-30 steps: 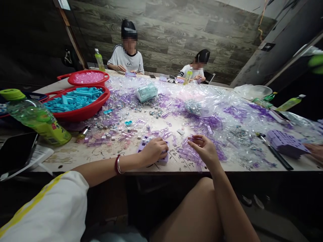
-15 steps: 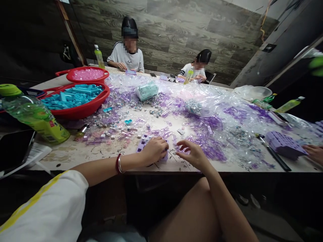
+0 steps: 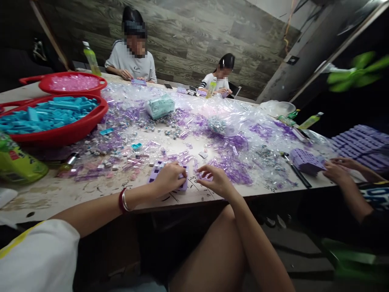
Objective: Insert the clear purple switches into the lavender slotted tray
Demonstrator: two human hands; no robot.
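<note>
A light purple tray with square holes [image 3: 154, 172] lies on the table near its front edge. My left hand [image 3: 170, 177] rests over the tray, its fingers bent down onto the tray's right part; what lies under the fingertips is hidden. Just right of it, my right hand [image 3: 214, 179] is curved, with thumb and fingers apart beside small clear purple pieces; whether a small piece is between them is too small to tell. Clear purple pieces [image 3: 235, 170] are heaped beyond and right of my right hand. A small whitish scrap [image 3: 203, 154] lies beyond both hands.
Red baskets hold turquoise pieces [image 3: 54, 111] and pink pieces [image 3: 73, 82] at left. A green bottle [image 3: 21, 162] stands near. A black-handled tool [image 3: 298, 172] and purple stacks [image 3: 361, 146] are at right, by a co-worker's hands [image 3: 340, 170]. Two people sit opposite.
The view has turned right, so more purple stacks, a green fan and the co-worker's arms show at right. My hands stay in nearly the same places over the table.
</note>
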